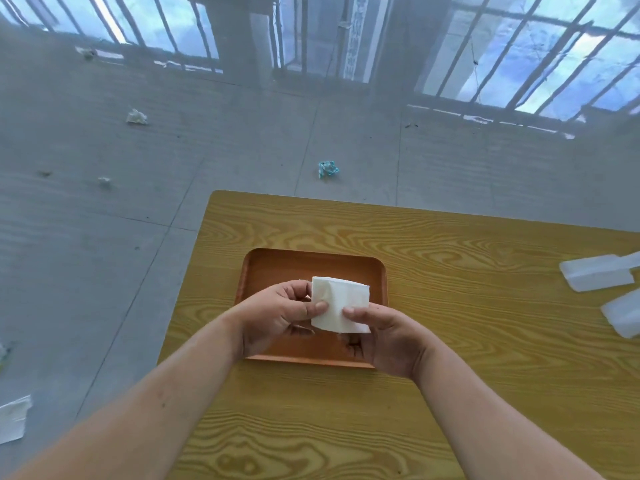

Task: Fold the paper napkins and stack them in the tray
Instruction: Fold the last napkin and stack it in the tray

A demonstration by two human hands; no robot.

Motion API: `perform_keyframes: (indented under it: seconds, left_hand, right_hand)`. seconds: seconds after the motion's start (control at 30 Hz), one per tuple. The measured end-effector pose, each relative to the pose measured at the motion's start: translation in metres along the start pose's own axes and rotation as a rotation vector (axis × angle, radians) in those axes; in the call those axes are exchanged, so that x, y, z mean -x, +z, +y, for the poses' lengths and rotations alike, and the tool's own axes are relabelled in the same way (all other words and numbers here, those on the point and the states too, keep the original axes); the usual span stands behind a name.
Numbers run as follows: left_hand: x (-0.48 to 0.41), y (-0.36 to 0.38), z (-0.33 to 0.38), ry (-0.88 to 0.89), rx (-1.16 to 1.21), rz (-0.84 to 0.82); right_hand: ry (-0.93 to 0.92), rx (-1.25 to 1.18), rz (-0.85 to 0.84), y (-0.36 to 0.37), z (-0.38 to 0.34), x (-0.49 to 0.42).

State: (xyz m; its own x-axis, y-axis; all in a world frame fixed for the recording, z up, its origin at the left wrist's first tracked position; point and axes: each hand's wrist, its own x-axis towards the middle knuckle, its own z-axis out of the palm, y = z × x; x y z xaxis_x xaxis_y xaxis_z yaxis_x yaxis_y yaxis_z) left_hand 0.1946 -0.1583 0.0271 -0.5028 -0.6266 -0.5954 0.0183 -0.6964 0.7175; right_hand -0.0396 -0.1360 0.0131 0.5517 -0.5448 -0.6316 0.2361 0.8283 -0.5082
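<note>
I see the folded napkin (341, 304) at frame centre, pinched between my left hand (277, 315) and right hand (384, 337) above the tray (311, 261). Folding looks finished; next I judge it needs lowering flat into the tray.

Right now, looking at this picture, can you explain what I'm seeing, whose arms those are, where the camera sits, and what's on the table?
There is no machine here. The camera is worn on a person's head and looks forward and down, so the two bare arms reaching in from the bottom are that person's own. The left hand and right hand together pinch a folded white napkin, holding it over a brown tray. The tray sits on a yellow wood-grain table, and what shows of its floor is bare. More white napkins lie at the table's right edge. Beyond the table is a grey floor with scraps of crumpled paper.
</note>
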Motion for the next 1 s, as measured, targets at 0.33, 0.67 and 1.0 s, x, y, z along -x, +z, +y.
perform_keyframes:
  seconds: [0.33,0.67,1.0]
  left_hand:
    - [-0.035,-0.024,-0.03,-0.022,-0.952,0.706]
    - [-0.035,-0.008,-0.062,0.544,-1.667,0.51]
    - [-0.037,-0.01,-0.063,0.211,-1.822,0.234]
  right_hand:
    - [-0.009,1.09,0.578,0.001,-0.002,-0.045]
    - [-0.631,1.81,0.651,0.005,0.036,-0.041]
    - [-0.267,1.986,0.392,-0.014,0.047,-0.041]
